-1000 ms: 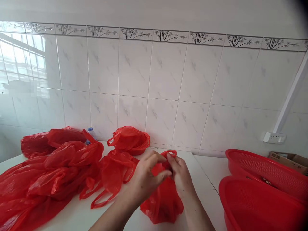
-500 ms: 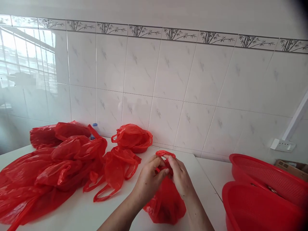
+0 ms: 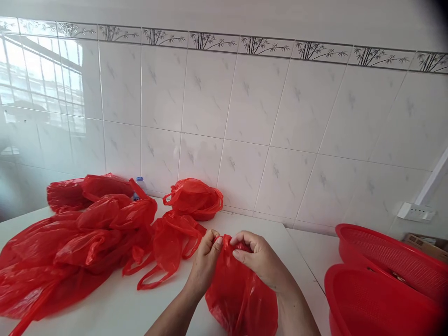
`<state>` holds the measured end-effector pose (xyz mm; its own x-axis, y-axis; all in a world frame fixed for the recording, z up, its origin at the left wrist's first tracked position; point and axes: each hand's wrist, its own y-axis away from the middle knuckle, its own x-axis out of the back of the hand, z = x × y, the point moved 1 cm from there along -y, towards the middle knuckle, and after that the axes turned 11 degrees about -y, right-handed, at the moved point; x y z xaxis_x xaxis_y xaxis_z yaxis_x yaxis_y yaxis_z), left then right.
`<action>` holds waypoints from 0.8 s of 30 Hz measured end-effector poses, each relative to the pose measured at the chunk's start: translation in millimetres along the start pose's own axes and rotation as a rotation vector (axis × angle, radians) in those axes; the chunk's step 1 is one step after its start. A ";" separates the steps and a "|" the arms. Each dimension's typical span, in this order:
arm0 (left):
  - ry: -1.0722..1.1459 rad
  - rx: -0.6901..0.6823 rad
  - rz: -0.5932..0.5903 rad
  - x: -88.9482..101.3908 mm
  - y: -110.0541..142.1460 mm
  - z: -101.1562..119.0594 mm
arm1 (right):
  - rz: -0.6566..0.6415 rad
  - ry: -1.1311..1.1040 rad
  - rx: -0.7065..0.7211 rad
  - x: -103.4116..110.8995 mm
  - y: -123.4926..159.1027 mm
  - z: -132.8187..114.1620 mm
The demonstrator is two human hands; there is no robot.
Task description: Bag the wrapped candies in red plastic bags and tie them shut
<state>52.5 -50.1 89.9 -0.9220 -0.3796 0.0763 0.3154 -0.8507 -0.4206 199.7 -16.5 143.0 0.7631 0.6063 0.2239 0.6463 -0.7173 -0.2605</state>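
A red plastic bag (image 3: pixel 241 298) hangs gathered at its top between my two hands, its lower part bulging near the table's front. My left hand (image 3: pixel 207 261) pinches the left side of the bag's neck, thumb pressed on the fingers. On the other side, my right hand (image 3: pixel 257 254) grips the neck with curled fingers and thumb. What fills the bag cannot be made out through the plastic. Just left of my hands lies a loose red bag (image 3: pixel 168 247) with its handle loops spread on the white table (image 3: pixel 122 308).
A large heap of red plastic bags (image 3: pixel 80 247) covers the table's left side, with a blue-capped bottle (image 3: pixel 140 182) behind it. Another red bag (image 3: pixel 194 198) sits near the tiled wall. Two red plastic baskets (image 3: pixel 378 298) stand at right, near a cardboard box (image 3: pixel 425 245).
My hands have moved apart and slightly lower, drawing the bag's neck between them. The bag's body now looks wider and closer to the front.
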 end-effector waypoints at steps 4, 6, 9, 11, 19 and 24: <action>0.091 0.047 0.007 -5.3 5.5 8.1 | 0.221 0.197 -0.013 3.4 -5.9 10.8; 0.128 0.040 -0.045 -9.0 7.3 9.2 | 0.341 0.331 -0.005 4.6 -9.9 14.1; 0.115 0.004 -0.085 -13.0 9.0 5.7 | 0.401 0.353 -0.037 5.6 -13.0 15.5; 0.048 -0.032 -0.057 -13.7 9.1 1.1 | 0.350 0.252 -0.058 6.7 -11.4 13.7; -0.447 -0.298 0.011 -4.9 12.7 2.9 | 0.262 -0.220 -0.022 16.1 -5.6 11.3; -0.687 -0.647 -0.120 3.3 42.1 18.6 | 0.520 -0.090 -0.097 36.6 -28.4 58.1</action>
<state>66.9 -93.9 89.2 -0.5415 -0.6090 0.5795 -0.1476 -0.6098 -0.7787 209.4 46.0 104.0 0.9825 0.1863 0.0063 0.1828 -0.9567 -0.2263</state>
